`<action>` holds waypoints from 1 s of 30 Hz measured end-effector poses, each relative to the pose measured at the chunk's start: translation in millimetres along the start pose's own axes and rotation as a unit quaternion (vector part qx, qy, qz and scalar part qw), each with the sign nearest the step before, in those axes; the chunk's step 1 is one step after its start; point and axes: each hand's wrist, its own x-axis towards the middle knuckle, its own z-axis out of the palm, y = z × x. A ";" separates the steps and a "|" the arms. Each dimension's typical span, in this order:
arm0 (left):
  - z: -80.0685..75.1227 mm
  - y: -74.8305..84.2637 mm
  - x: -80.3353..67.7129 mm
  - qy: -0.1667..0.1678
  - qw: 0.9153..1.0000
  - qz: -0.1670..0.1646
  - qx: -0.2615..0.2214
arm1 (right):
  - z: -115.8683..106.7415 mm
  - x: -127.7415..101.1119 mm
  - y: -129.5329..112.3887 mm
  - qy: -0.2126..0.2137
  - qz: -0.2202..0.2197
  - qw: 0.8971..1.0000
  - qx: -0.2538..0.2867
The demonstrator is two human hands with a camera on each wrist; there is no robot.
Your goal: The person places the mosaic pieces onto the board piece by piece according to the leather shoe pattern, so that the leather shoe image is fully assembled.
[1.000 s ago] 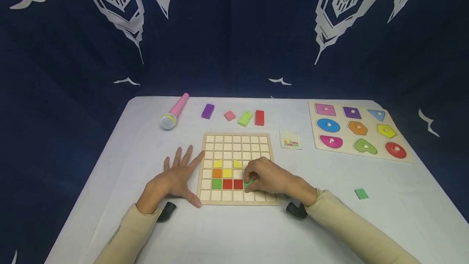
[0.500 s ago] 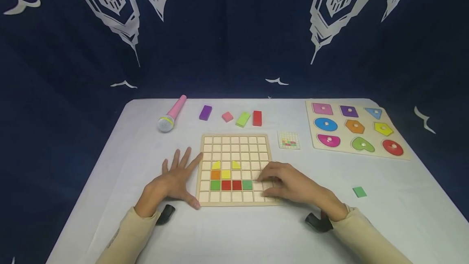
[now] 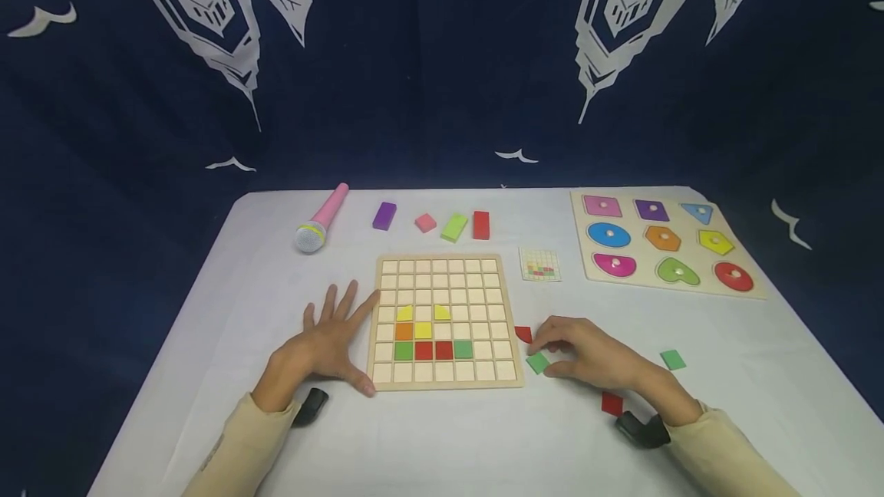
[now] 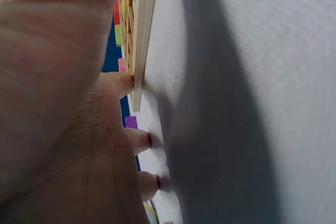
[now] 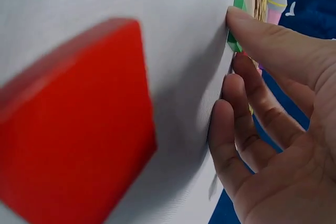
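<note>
Wooden grid board at table centre, seven tiles seated: two yellow quarter-rounds, one orange, one yellow, two green, two red... counted again, eight. Shape puzzle board far right, nine knobbed shapes seated. Left hand flat, fingers spread, thumb and forefinger against board's left edge. Right hand just right of board, fingertips touching green tile; red piece beside. Loose elsewhere: one red tile, one green tile.

White table, grid board, shape puzzle, microphone, loose tiles
</note>
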 end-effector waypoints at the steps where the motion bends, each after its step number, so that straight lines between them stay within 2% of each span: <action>1: -0.5 0.1 0.0 -0.001 1.000 0.000 0.000 | -0.2 0.5 0.3 -0.003 -0.001 1.000 -0.002; 5: -2.6 0.6 0.5 -0.004 1.000 -0.001 0.002 | -1.9 7.0 -2.7 0.004 -0.010 1.000 -0.007; 9: -2.6 -0.6 1.3 -0.002 1.000 -0.002 0.004 | -0.7 22.9 -15.6 0.015 -0.036 0.999 0.009; 15: 0.3 -2.4 1.5 -0.006 1.000 -0.001 -0.005 | 10.0 48.9 -37.1 -0.011 -0.066 0.997 0.024; 21: 0.5 -3.0 0.8 -0.007 1.000 -0.001 -0.005 | 18.3 64.6 -43.4 -0.020 -0.070 0.997 0.007; 26: -0.9 -2.2 0.9 -0.005 1.000 0.000 -0.002 | 19.3 65.7 -42.1 -0.020 -0.076 0.997 0.008; 30: -0.6 -1.2 1.7 -0.005 1.000 0.001 -0.001 | 10.0 51.4 -34.0 0.001 -0.063 0.998 0.012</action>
